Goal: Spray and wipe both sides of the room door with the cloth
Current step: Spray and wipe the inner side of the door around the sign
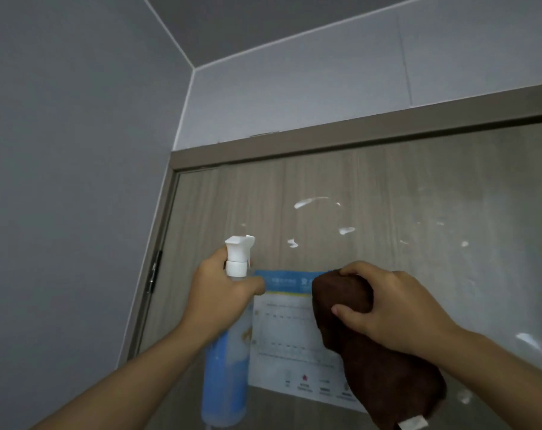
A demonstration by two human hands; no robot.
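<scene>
Our left hand [220, 293] grips the neck of the blue spray bottle [226, 367], nozzle towards the door [387, 197]. Our right hand [384, 305] clutches the brown cloth [372, 367] (tag hanging low) over a posted notice [288, 336]. White foam streaks [310, 202] dot the wood-grain panel above.

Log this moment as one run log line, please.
left hand grips spray bottle | right hand holds brown cloth | door foam-streaked, unwiped
</scene>
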